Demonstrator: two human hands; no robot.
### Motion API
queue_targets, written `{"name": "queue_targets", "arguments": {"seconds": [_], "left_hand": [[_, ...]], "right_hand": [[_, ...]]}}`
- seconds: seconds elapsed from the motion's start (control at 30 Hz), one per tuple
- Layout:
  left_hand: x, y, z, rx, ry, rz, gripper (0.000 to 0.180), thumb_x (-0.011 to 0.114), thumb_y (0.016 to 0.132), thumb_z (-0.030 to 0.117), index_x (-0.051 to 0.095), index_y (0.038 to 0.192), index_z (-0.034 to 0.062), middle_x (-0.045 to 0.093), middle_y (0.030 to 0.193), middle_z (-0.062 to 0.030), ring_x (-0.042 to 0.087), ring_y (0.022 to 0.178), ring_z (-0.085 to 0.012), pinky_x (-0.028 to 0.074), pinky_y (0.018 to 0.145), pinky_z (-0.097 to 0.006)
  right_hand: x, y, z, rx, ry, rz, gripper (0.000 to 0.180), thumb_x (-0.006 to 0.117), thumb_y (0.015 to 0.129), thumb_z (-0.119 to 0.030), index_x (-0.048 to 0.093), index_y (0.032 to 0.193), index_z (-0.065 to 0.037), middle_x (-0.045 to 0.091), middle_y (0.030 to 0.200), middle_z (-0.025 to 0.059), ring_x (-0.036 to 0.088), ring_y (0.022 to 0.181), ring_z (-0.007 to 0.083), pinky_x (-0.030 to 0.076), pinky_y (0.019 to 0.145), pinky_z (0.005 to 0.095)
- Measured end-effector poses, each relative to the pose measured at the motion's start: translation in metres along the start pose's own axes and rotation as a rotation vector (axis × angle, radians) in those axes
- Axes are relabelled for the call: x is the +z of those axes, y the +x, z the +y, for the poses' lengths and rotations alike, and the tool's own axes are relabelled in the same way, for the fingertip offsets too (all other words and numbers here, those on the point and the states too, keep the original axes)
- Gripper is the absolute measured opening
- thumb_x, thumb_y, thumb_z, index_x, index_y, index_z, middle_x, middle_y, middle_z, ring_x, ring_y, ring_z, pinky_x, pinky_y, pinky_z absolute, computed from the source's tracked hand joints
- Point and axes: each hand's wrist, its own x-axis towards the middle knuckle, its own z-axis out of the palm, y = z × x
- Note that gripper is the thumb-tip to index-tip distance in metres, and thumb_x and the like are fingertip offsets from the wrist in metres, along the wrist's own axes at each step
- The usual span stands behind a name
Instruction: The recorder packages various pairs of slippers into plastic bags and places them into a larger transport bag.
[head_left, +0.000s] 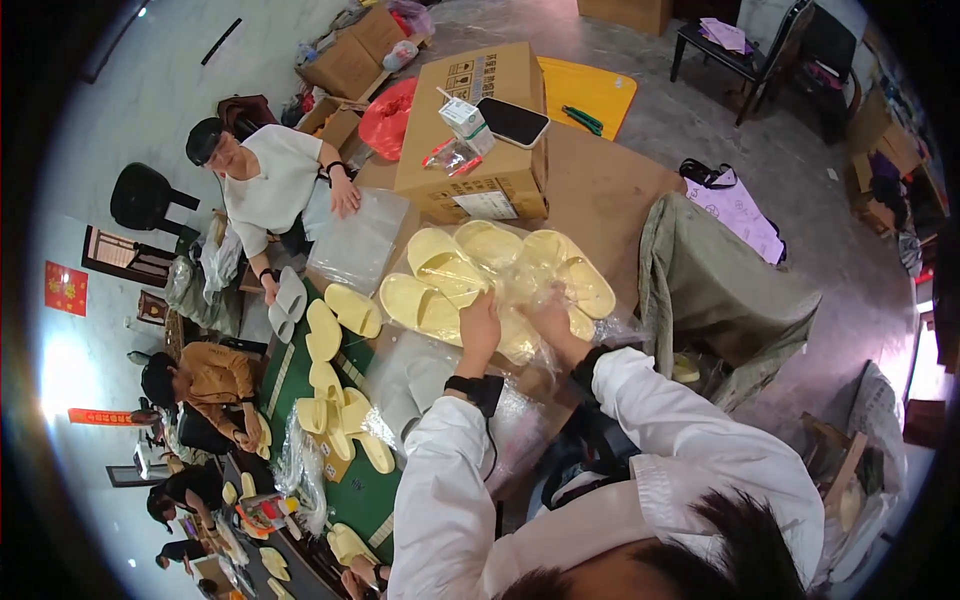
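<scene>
Several pale yellow slippers lie together in clear plastic on the brown cardboard table top in front of me. My left hand is closed, pinching a clear plastic bag at the near side of these slippers. Close to its right, my right hand also grips the bag, beside a yellow slipper. Film and slippers partly hide the fingertips. Nearer to me, left of my wrists, bagged grey slippers rest.
A cardboard box bears a phone and a small carton. Flat plastic bags lie at left, near a person holding grey slippers. Loose yellow slippers line the green belt; a grey-green cloth hangs right.
</scene>
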Motion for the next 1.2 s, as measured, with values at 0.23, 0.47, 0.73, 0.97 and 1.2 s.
{"name": "queue_targets", "arguments": {"seconds": [0.23, 0.47, 0.73, 0.97, 1.2], "left_hand": [[-0.005, -0.029, 0.007, 0.090, -0.094, 0.085, 0.027, 0.049, 0.082, 0.008, 0.058, 0.106, -0.0007, 0.059, 0.095, -0.0212, 0.057, 0.081, -0.0394, 0.045, 0.071, -0.044], [-0.041, -0.065, 0.050, 0.133, -0.251, 0.127, 0.030, 0.048, 0.087, 0.017, 0.056, 0.108, -0.0032, 0.058, 0.106, -0.0225, 0.056, 0.098, -0.0345, 0.043, 0.085, -0.038], [-0.049, -0.094, 0.130, 0.269, -0.765, -0.096, 0.038, 0.052, 0.089, 0.021, 0.052, 0.116, -0.0047, 0.044, 0.126, -0.0206, 0.045, 0.116, -0.0313, 0.035, 0.096, -0.035], [-0.025, -0.122, 0.242, 0.656, -0.934, -0.395, 0.038, 0.051, 0.088, 0.015, 0.049, 0.122, -0.0001, 0.041, 0.134, -0.0149, 0.036, 0.125, -0.0255, 0.027, 0.103, -0.033], [0.038, -0.138, 0.307, 0.564, -1.275, -0.606, 0.046, 0.045, 0.092, 0.023, 0.037, 0.132, 0.0021, 0.038, 0.135, -0.0131, 0.036, 0.123, -0.0229, 0.027, 0.102, -0.033]], "right_hand": [[0.006, 0.000, 0.000, -0.229, 0.118, 0.056, 0.026, 0.057, 0.077, -0.011, 0.051, 0.100, -0.001, 0.058, 0.079, 0.0099, 0.057, 0.067, 0.0221, 0.046, 0.059, 0.0333], [-0.020, -0.054, -0.058, -0.557, 0.372, 0.172, 0.018, 0.049, 0.078, -0.001, 0.050, 0.096, -0.002, 0.052, 0.073, 0.0047, 0.051, 0.062, 0.0105, 0.042, 0.053, 0.0247], [-0.131, -0.167, -0.109, -0.536, 0.314, 0.603, 0.023, 0.054, 0.080, -0.011, 0.052, 0.101, -0.001, 0.055, 0.079, 0.0052, 0.052, 0.072, 0.0136, 0.044, 0.064, 0.0286], [-0.297, -0.257, -0.097, -0.575, 0.527, 0.860, 0.017, 0.053, 0.080, -0.002, 0.049, 0.096, -0.007, 0.052, 0.078, -0.0006, 0.049, 0.063, 0.0059, 0.039, 0.052, 0.0204], [-0.395, -0.314, -0.037, -0.511, 0.324, 1.185, 0.028, 0.053, 0.076, 0.003, 0.050, 0.103, -0.004, 0.056, 0.086, 0.0034, 0.052, 0.066, 0.0073, 0.040, 0.054, 0.0200]]}}
